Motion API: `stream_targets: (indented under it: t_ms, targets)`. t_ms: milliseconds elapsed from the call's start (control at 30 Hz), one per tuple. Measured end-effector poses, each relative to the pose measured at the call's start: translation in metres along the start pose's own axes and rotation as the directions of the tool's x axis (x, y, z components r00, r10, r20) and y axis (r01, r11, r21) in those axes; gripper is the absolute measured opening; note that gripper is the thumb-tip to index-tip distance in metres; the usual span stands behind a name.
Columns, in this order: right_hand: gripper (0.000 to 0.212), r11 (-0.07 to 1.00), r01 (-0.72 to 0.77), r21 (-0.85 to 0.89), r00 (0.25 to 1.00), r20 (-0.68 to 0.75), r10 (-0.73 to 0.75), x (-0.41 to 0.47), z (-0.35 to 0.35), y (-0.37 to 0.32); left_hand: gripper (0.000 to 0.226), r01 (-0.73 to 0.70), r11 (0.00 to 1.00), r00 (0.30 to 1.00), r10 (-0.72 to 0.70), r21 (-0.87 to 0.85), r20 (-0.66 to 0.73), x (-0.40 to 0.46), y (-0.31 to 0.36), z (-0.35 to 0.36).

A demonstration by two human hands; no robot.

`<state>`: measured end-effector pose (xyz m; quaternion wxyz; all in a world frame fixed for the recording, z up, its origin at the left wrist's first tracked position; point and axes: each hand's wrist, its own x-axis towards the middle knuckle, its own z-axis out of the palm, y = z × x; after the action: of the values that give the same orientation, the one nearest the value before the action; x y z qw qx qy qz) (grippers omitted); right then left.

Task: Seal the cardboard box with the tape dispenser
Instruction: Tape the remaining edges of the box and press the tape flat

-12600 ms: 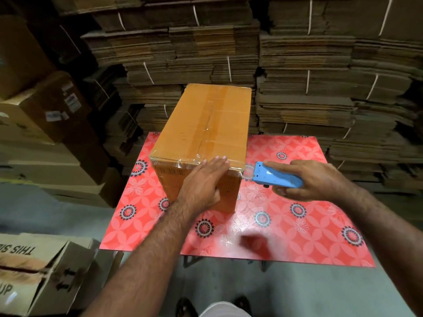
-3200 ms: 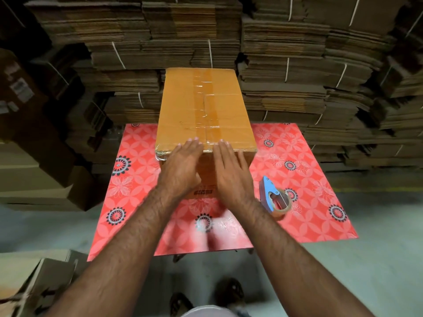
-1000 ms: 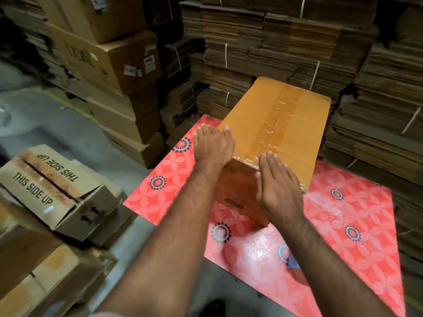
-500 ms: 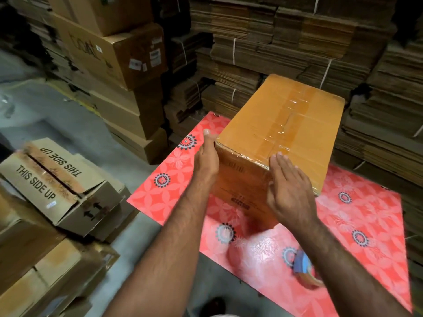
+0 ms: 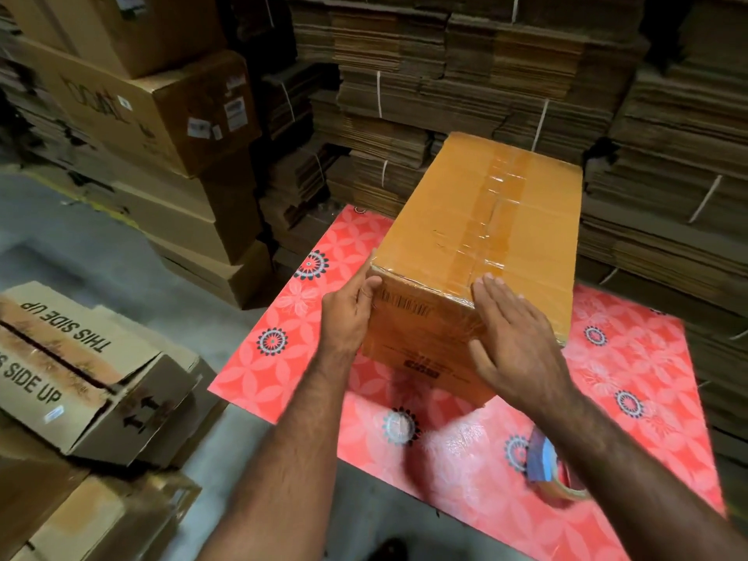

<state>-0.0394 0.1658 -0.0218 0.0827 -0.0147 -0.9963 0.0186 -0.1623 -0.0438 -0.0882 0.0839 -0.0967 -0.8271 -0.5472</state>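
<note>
A long brown cardboard box [image 5: 485, 232] stands on the red patterned table [image 5: 291, 350], with glossy tape along its top seam and over the near edge. My left hand [image 5: 348, 313] holds the box's near left corner, thumb on the near face and fingers round the left side. My right hand [image 5: 514, 342] lies flat with straight fingers on the near face, fingertips at the top edge. The blue tape dispenser [image 5: 546, 467] lies on the table near its front edge, partly hidden behind my right forearm.
An open carton marked THIS SIDE UP [image 5: 81, 374] sits on other cartons at the lower left. Stacked boxes [image 5: 170, 127] stand at the left, and bundles of flat cardboard [image 5: 465, 74] fill the back and right. Grey floor [image 5: 81, 244] lies left of the table.
My left hand slid from the box's top near edge down to its near left corner. My right hand stays flat on the near face. The view has shifted slightly.
</note>
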Motion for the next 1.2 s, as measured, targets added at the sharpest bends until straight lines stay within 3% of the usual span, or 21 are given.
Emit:
stream_targets:
  t_ms: [100, 233, 333, 433, 567, 767, 967, 1100, 1200]
  targets:
    - [0.076, 1.000, -0.012, 0.001, 1.000, 0.003, 0.012, 0.001, -0.002, -0.002, 0.053, -0.058, 0.998, 0.992, 0.057, 0.011, 0.110, 0.003, 0.000, -0.011]
    - [0.066, 0.995, -0.093, 0.042, 0.990, -0.107, 0.097, 0.009, -0.008, -0.018, 0.060, -0.301, 0.951, 0.937, 0.284, 0.062, 0.202, 0.014, 0.006, -0.042]
    - [0.062, 0.993, -0.108, 0.047, 0.977, -0.182, 0.114, 0.036, -0.005, -0.044, 0.049, -0.502, 0.864, 0.830, 0.470, 0.033, 0.299, 0.020, 0.019, -0.042]
    - [0.065, 0.996, -0.088, -0.007, 0.988, -0.126, 0.086, 0.061, 0.006, -0.069, 0.040, -0.577, 0.815, 0.756, 0.508, 0.055, 0.413, 0.035, 0.015, -0.041]
    - [0.054, 0.994, -0.065, -0.086, 0.988, -0.148, 0.052, 0.065, 0.020, -0.071, 0.045, -0.729, 0.672, 0.638, 0.600, 0.128, 0.483, 0.052, 0.009, -0.045]
    - [0.050, 0.993, -0.064, -0.103, 0.980, -0.194, 0.043, 0.044, 0.015, -0.051, 0.056, -0.792, 0.599, 0.586, 0.689, 0.121, 0.426, 0.058, -0.005, -0.043]
    - [0.047, 0.976, -0.202, -0.082, 0.953, -0.247, 0.177, 0.008, 0.020, -0.017, 0.062, -0.791, 0.608, 0.576, 0.701, 0.071, 0.419, 0.057, -0.007, -0.044]
    - [0.055, 0.957, -0.283, -0.065, 0.934, -0.246, 0.260, -0.004, 0.015, -0.014, 0.038, -0.787, 0.610, 0.592, 0.702, 0.094, 0.397, 0.053, 0.007, -0.048]
    - [0.053, 0.967, -0.256, -0.010, 0.932, -0.269, 0.244, 0.014, 0.013, -0.032, 0.049, -0.813, 0.551, 0.572, 0.695, 0.188, 0.435, 0.046, 0.030, -0.032]
